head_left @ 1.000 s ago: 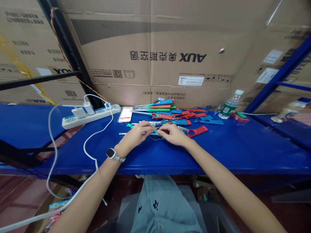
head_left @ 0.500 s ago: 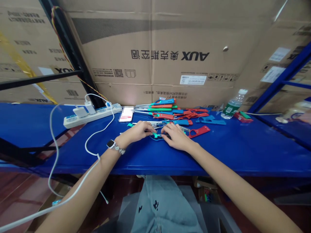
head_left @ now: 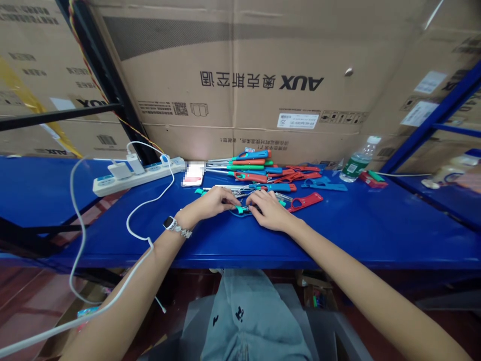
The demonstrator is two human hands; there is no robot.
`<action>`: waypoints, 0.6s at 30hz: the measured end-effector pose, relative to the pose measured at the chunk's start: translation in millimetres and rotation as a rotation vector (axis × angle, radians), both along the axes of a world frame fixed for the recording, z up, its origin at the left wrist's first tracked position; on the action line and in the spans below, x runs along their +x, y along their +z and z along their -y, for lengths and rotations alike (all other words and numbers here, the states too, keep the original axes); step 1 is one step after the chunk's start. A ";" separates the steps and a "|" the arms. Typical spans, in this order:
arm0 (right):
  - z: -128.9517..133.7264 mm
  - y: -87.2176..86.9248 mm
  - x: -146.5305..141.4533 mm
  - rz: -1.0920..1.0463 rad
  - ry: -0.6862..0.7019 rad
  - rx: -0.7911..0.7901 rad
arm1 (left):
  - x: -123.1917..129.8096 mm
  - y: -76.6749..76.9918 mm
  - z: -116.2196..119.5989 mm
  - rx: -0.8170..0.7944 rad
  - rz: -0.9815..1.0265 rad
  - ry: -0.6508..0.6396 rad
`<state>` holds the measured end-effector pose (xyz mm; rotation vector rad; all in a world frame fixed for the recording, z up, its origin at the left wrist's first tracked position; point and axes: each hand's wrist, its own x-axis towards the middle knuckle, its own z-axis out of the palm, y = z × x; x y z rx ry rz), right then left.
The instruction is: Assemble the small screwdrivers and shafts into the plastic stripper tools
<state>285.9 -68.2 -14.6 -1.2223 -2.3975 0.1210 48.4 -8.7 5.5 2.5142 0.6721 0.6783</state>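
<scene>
Just below the frame's centre, your left hand (head_left: 213, 202) pinches a small green piece (head_left: 240, 210); your right hand (head_left: 271, 212) curls beside its right end, its grip impossible to tell. Above lie long-nosed lighters (head_left: 250, 176); right of centre, a red casing (head_left: 308, 200).
</scene>
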 end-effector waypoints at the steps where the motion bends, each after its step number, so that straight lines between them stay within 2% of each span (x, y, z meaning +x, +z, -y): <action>1: 0.1 0.0 -0.2 0.001 0.001 -0.001 | 1.0 0.0 1.0 -0.003 0.006 -0.006; 7: -0.2 0.4 -0.5 0.019 0.014 0.001 | 8.3 -2.3 8.1 -0.079 0.034 0.009; 13: 0.8 -1.3 -1.7 0.129 0.013 0.048 | 8.9 -7.8 17.9 -0.231 0.151 0.054; 18: 3.0 -0.4 -4.7 0.170 -0.001 0.042 | 8.8 -11.8 27.3 -0.260 0.203 0.090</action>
